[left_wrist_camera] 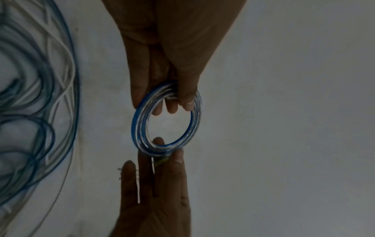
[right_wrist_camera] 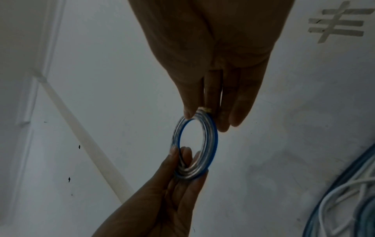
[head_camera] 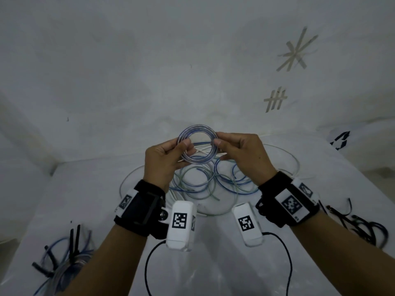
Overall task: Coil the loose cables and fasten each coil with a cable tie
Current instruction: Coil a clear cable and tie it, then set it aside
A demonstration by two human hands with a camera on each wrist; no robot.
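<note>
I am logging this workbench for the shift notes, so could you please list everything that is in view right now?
Coiled cable: one, clear with blue stripe, held up between both hands above the table.
Loose cables: a tangled heap, number unclear, blue, greenish and white, mid-table under the hands.
Tied coils: a bundle, blue and clear with black ties, near left corner of the table.
Black ties: a loose pile, number unclear, black, right edge of the table.
Tape marks: two, beige, on the wall, upper right.
Table: one, white covered.
Wrist cameras: two, white with black markers, on black straps.
Left hand: pinches the coil's left side.
Right hand: pinches the coil's right side.
</note>
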